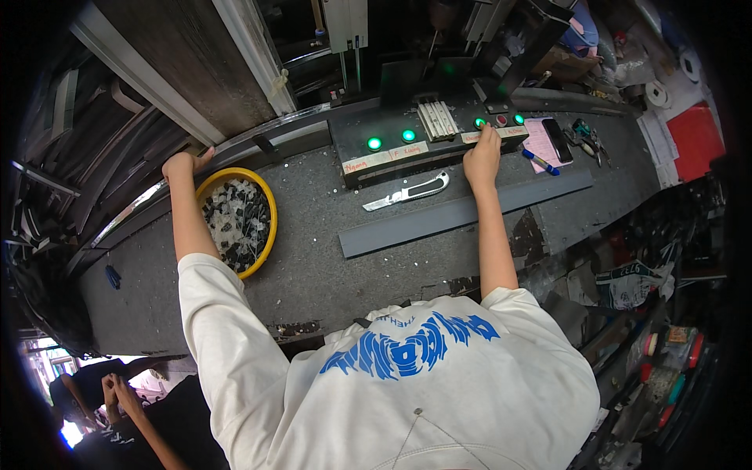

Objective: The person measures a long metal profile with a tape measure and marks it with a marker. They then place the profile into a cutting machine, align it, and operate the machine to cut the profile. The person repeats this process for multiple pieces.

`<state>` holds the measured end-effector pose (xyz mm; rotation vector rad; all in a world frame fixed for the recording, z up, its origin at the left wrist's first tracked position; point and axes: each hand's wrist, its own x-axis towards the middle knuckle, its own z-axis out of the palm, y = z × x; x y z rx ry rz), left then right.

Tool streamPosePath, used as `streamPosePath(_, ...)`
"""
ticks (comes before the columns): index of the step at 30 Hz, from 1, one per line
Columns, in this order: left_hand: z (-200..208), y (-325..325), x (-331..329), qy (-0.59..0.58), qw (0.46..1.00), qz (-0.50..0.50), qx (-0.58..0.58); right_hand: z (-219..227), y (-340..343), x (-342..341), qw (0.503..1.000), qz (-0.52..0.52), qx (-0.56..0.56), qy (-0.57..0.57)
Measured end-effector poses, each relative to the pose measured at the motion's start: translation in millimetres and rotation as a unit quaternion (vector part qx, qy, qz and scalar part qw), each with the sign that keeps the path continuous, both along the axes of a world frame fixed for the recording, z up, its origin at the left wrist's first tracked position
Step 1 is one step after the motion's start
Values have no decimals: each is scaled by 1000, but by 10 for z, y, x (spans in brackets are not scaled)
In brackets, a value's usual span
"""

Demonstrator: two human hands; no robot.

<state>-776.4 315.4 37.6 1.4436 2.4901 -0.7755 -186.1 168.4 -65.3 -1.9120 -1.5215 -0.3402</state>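
My right hand [482, 159] reaches over the control box [368, 154], its fingers bunched and a fingertip at a lit green button [480, 123]. I see nothing held in it. To the left, my left hand [186, 164] rests at the metal rail along the bench's back edge, thumb spread away from the fingers; part of the fingers is hidden. Below it stands a yellow basket [269, 243] of black and clear scraps. A white utility knife [407, 191] lies before the box. Nearer to me is a long grey strip [462, 215], passing under my right forearm.
More lit green buttons [374, 144] and a red button [501, 121] sit on the box beside stacked pale strips [437, 119]. At right lie a phone [556, 139], a blue marker [540, 162] and pliers [586, 139]. Another person's hands [121, 393] show at lower left.
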Motion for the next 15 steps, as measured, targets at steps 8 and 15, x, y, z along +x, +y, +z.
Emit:
streamPosePath(8, -6, 14, -8, 0, 1000, -2, -12, 19, -5, -5, 1000, -2, -9, 10)
streamPosePath(15, -21, 31, -4, -15, 1000, 8, -21, 6, -2, 5, 1000, -2, -11, 3)
